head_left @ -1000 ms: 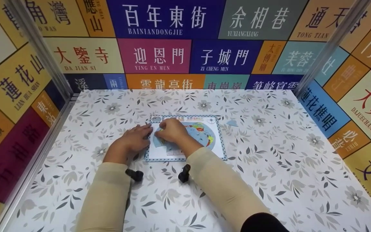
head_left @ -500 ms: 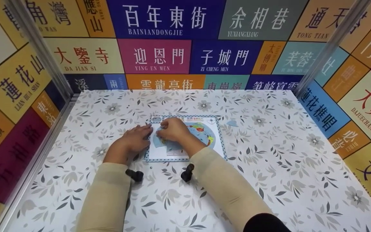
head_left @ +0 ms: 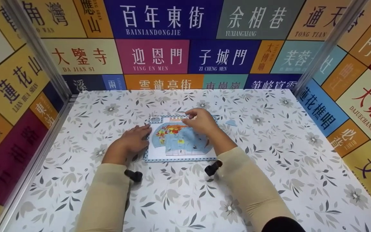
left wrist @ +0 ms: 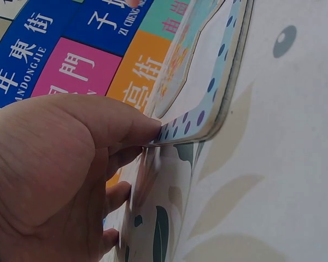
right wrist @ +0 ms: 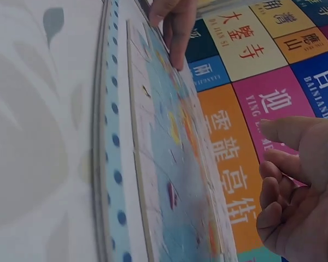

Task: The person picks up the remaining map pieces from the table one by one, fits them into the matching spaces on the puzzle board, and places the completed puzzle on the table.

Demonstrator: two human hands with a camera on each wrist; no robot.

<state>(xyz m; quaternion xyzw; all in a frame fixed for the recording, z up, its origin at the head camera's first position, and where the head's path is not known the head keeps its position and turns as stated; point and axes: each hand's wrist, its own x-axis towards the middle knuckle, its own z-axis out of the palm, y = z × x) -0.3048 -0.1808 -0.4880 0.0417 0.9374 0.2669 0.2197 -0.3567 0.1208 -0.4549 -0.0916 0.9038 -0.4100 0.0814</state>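
Observation:
A world map jigsaw puzzle [head_left: 172, 145] lies in a white board with a blue dotted rim [head_left: 182, 159] on the table. My left hand [head_left: 134, 138] rests at the board's left edge. In the left wrist view its thumb [left wrist: 131, 123] presses against the dotted corner, and the other fingers lie beside the board. My right hand [head_left: 201, 122] is raised over the board's upper right part. The right wrist view shows that hand [right wrist: 309, 191] holding nothing, thumb and index finger apart and the other fingers loosely bent. It hides the map's upper right part in the head view.
One loose light blue puzzle piece [head_left: 231, 122] lies on the table to the right of the board. The tabletop [head_left: 172, 199] has a flower and leaf print. Walls with coloured sign panels [head_left: 153, 56] stand behind and at both sides.
My right hand has moved right and up from the map's left part, uncovering the coloured pieces there. The left hand stays at the board's left edge. The view has shifted slightly.

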